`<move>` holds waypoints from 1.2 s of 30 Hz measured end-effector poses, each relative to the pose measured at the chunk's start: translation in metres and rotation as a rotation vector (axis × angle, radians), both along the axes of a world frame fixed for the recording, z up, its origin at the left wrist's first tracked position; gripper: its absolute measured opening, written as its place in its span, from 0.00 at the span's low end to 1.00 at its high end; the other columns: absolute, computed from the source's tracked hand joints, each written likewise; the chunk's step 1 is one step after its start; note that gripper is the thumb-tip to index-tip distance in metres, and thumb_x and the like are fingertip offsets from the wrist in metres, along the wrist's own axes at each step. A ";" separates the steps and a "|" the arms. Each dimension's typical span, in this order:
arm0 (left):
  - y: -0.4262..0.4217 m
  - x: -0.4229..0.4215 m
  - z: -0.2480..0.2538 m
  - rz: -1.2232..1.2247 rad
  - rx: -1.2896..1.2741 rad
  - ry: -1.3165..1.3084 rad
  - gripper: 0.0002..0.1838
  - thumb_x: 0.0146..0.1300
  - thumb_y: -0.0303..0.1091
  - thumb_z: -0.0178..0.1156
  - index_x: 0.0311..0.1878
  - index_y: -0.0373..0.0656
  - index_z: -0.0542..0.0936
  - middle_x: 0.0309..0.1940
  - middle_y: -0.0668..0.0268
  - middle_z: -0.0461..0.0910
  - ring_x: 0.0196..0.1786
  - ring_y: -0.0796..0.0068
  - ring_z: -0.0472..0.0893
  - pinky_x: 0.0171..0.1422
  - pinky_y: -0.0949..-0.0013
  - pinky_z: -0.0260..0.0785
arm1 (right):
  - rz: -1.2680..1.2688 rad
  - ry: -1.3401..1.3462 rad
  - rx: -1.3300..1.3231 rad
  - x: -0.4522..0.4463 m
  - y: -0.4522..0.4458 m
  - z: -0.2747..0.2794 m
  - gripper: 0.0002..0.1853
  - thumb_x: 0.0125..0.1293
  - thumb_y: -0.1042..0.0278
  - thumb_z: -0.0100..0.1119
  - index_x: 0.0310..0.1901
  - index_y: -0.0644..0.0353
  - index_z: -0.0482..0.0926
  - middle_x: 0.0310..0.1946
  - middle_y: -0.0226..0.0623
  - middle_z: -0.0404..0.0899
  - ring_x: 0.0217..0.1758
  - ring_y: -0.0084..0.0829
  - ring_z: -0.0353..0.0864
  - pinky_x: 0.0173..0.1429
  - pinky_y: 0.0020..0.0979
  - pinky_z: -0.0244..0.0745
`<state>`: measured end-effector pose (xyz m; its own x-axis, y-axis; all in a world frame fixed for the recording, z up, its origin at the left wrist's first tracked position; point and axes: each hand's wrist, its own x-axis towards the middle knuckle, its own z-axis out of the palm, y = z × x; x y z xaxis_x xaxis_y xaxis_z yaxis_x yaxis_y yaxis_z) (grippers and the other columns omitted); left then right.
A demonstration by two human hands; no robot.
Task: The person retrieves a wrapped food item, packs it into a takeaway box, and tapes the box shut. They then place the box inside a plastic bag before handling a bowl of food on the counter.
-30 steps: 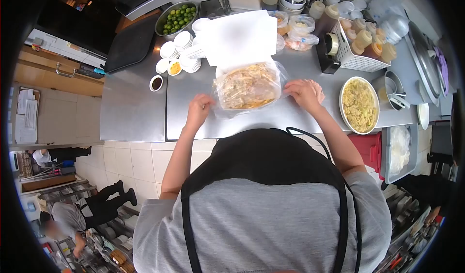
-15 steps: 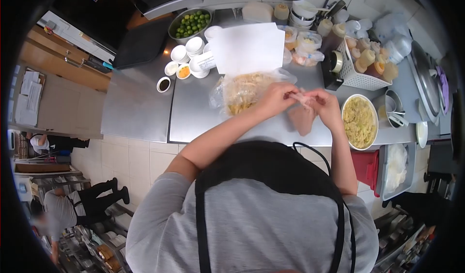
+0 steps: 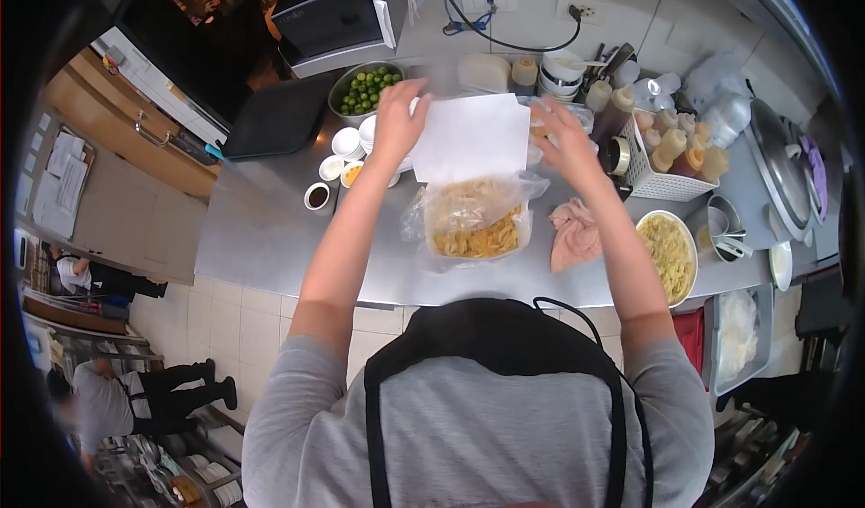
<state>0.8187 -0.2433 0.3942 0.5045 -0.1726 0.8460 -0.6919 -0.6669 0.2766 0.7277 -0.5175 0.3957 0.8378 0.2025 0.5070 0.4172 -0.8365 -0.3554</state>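
Observation:
An open takeout box with a white lid (image 3: 471,139) raised at the back stands on the steel counter. Inside it, clear plastic (image 3: 464,204) partly covers yellowish food (image 3: 482,238). My left hand (image 3: 399,122) is by the lid's left edge, fingers apart, with nothing seen in it. On the lid's other side, my right hand (image 3: 566,140) is spread near its right edge. Whether either hand touches the lid, I cannot tell. A crumpled pink cloth (image 3: 575,235) lies right of the box, beside my right forearm.
Left of the lid are small white cups (image 3: 345,140), a cup of dark sauce (image 3: 316,196) and a bowl of green limes (image 3: 365,89). To the right stand a bowl of shredded food (image 3: 669,249), a basket of sauce bottles (image 3: 671,161) and metal pots (image 3: 721,229). A co-worker (image 3: 135,395) stands at far left.
Both hands have left the pink cloth, which they were pinching, and moved up to either side of the lid. The cloth now lies on the counter. The view has tilted upward.

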 end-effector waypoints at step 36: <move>0.083 0.003 -0.117 -0.076 -0.385 1.229 0.22 0.62 0.46 0.53 0.52 0.40 0.75 0.47 0.59 0.77 0.53 0.71 0.74 0.55 0.70 0.65 | 0.227 0.328 -0.049 0.101 0.057 -0.006 0.21 0.47 0.59 0.63 0.45 0.53 0.77 0.38 0.41 0.79 0.43 0.41 0.77 0.47 0.36 0.71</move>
